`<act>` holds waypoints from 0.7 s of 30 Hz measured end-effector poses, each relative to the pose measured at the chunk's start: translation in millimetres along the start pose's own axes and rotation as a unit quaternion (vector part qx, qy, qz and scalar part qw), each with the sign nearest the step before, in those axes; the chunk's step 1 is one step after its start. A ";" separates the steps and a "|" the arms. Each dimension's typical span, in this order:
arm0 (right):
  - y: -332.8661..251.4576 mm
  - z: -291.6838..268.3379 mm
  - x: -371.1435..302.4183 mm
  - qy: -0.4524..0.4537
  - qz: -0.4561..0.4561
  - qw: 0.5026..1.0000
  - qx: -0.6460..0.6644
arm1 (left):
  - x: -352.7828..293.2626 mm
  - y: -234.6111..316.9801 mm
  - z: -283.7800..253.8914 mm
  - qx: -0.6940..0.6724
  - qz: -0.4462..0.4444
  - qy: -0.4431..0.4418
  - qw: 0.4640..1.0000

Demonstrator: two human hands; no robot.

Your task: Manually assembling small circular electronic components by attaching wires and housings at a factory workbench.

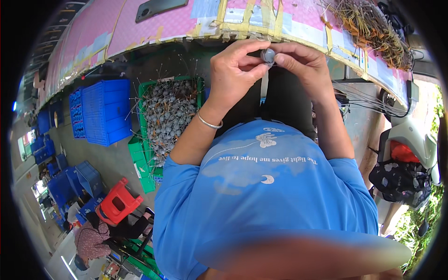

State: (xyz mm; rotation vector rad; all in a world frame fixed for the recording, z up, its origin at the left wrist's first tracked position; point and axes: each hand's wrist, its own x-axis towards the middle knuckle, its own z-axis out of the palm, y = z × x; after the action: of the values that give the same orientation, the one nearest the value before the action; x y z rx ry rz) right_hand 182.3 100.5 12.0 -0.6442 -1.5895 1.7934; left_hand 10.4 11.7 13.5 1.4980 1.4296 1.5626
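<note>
Close to the table's front edge, my left hand [239,70] and my right hand [305,67] meet around a small grey round part [268,55]. The fingers of both are closed on it in a pinch, and its smooth face shows between the thumbs. A pale strip [264,88] hangs just below it; whether the two are joined I cannot tell. To the left of my left arm, a green crate [142,91] holds a heap of similar grey round parts [170,114] with thin wire leads sticking out.
The pink-covered table [126,28] has taped edges and carries a phone [161,8]. A bundle of wires [373,28] lies at its right. Blue crates [109,112] and a red stool [119,201] stand left, with another person [93,240] beyond. A scooter [413,140] is at right.
</note>
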 end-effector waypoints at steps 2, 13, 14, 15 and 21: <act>0.4 -4.5 -0.1 -0.008 0.014 0.999 0.034 | 0.0 1.5 2.2 -0.068 -0.010 -0.003 0.998; 14.5 8.6 3.8 -0.050 0.007 0.964 0.261 | -5.2 -5.0 22.7 -0.102 -0.030 0.021 0.994; 15.5 10.1 4.3 -0.049 0.008 0.964 0.262 | -5.1 -5.3 24.5 -0.102 -0.031 0.020 0.994; 15.3 12.6 5.2 -0.018 0.028 0.956 0.291 | -5.0 -5.4 26.0 -0.087 -0.023 0.024 0.996; 24.6 13.8 12.0 0.035 0.060 0.944 0.323 | 2.9 3.0 27.8 -0.153 -0.079 0.042 0.984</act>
State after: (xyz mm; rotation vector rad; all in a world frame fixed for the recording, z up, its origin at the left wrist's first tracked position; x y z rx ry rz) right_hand 160.7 98.7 -9.6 -0.4819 -0.8365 2.1912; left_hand 36.4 22.2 12.2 1.1248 1.2517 1.6729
